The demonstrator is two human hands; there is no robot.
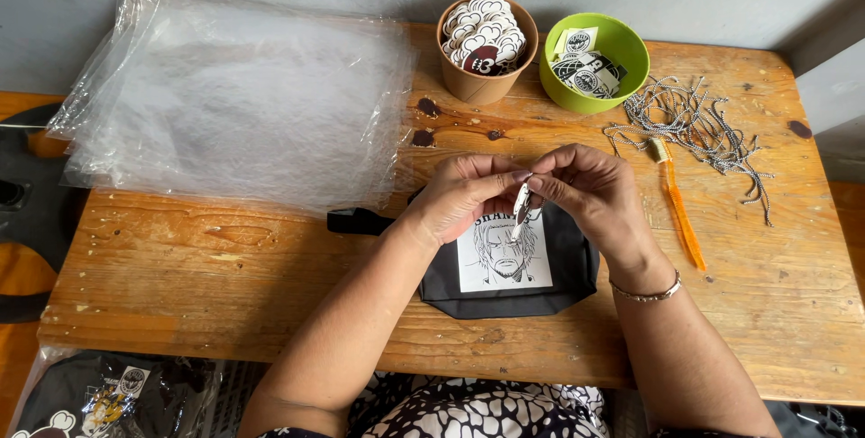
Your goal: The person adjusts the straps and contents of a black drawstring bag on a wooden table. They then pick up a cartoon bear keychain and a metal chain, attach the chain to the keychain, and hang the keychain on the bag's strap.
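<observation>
- Two hands meet over the middle of the wooden table (pixel 225 267) in the head view: the left hand (pixel 464 193) and the right hand (pixel 586 187), which wears a thin bracelet (pixel 645 295) at the wrist.
- Both sets of fingers are closed in a fine pinch on one short piece of black-and-white speckled cord (pixel 521 208), which hangs down between them; its upper end is hidden under the fingertips.
- The cord looks light, thin and limp, so I judge it needs a fingertip pinch close to its end; a grip further down would let it flop.
- Just beneath the hands lies a small black pouch (pixel 514 276) with a white printed panel showing a drawn face. It looks soft and flat, easy to take by an edge or by the strap at its left.
- Well behind are a brown cup (pixel 485 85) of cut-out stickers and a green bowl (pixel 622 55) of round tags.
- Right of the hands lie a loose heap of cords (pixel 689 123) and an orange tool (pixel 680 217).
- A stack of clear plastic bags (pixel 234 104) covers the table's left.
</observation>
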